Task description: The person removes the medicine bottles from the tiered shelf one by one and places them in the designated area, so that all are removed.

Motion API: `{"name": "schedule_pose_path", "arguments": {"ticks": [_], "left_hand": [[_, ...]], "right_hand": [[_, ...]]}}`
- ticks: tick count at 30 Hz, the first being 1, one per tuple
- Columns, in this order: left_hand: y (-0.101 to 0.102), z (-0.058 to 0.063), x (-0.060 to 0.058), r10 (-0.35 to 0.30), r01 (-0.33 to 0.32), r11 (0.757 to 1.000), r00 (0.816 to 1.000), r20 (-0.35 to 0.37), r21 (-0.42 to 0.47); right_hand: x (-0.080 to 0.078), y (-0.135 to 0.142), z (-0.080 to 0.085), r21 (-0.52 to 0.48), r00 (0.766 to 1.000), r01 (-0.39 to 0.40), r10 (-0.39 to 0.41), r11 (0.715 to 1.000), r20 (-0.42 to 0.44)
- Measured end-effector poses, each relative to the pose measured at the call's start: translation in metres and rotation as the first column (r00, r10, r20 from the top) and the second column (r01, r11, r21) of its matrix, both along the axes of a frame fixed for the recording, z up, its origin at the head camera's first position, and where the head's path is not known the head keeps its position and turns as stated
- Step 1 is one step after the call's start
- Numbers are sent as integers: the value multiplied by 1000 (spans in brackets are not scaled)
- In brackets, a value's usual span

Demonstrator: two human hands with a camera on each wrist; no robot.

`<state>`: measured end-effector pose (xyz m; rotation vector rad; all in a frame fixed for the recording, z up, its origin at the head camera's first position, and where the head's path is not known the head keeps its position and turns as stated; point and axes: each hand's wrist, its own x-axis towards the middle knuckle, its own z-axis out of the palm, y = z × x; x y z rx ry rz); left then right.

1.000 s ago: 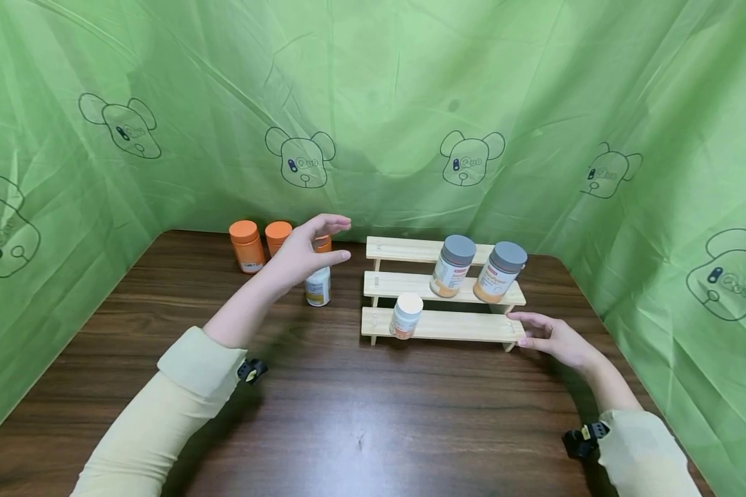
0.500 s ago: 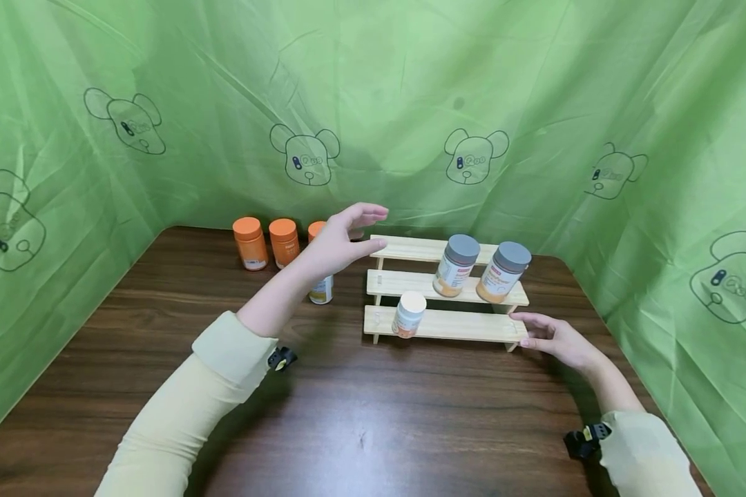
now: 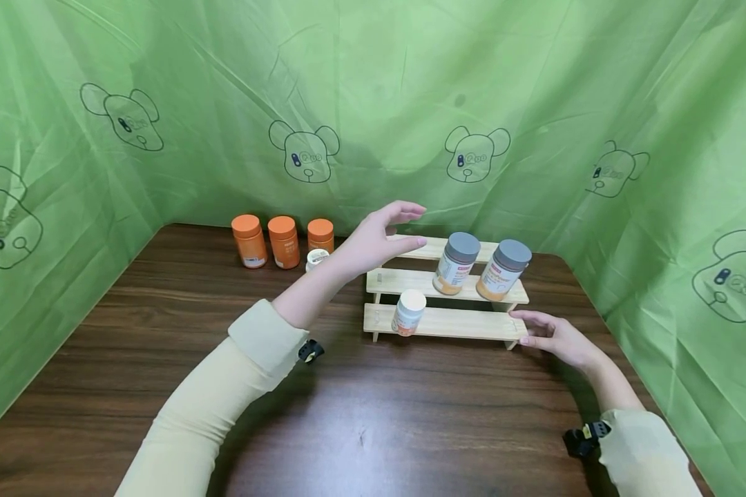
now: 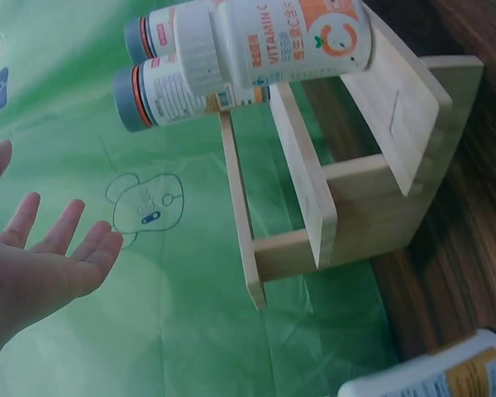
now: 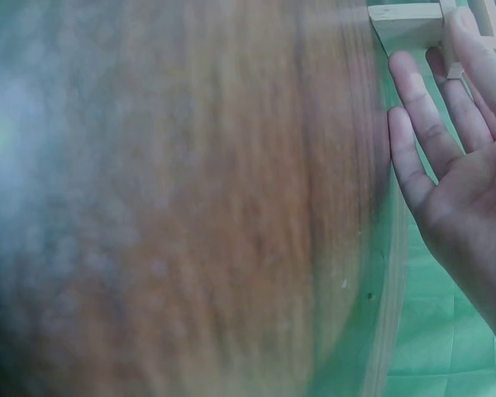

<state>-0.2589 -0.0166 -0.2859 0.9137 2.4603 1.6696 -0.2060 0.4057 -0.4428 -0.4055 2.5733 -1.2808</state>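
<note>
My left hand (image 3: pixel 379 238) hovers over the left end of a three-step wooden display stand (image 3: pixel 466 323), fingers spread and holding nothing. In the left wrist view, a gap separates its fingers (image 4: pixel 66 227) from the stand. My right hand (image 3: pixel 556 338) grips the right end of the lowest step between thumb and fingers. On that step, toward the left, stands a white supplement bottle (image 3: pixel 408 312), its label reading VITAMIN C in the left wrist view. Two grey-lidded supplement jars (image 3: pixel 456 264) (image 3: pixel 503 270) stand side by side on the middle step.
Three orange bottles (image 3: pixel 249 241) (image 3: pixel 284 242) (image 3: pixel 320 233) line the table's back left. A white-capped bottle (image 3: pixel 316 257) stands before the rightmost, partly hidden by my left forearm. Green printed cloth (image 3: pixel 373 103) hangs around the dark wooden table (image 3: pixel 410 428).
My left hand has moved right, from over the bottles at the back left to over the stand, its fingers still spread. My right hand has stayed at the stand's end.
</note>
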Motion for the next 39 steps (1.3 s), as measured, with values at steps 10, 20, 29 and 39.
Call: {"name": "schedule_pose_path", "arguments": {"ticks": [10,20,29,39], "left_hand": [[20,-8,-5,-22,22,1000,1000,9,8],[40,-23,-12,-46,44,998,998,48,42],[60,-31,-18,-75,70,996,993,90,59],[73,-44,-26,-115,102,988,987,113,112]], "right_hand": [[-1,0,0,13,1000,4,-3,1000,-17],[2,-4,3,-23,1000,-5,5,1000,15],[2,-2,2,-18,1000,-7,7,1000,11],[1,-2,0,-10,1000,-8,8,1000,1]]}}
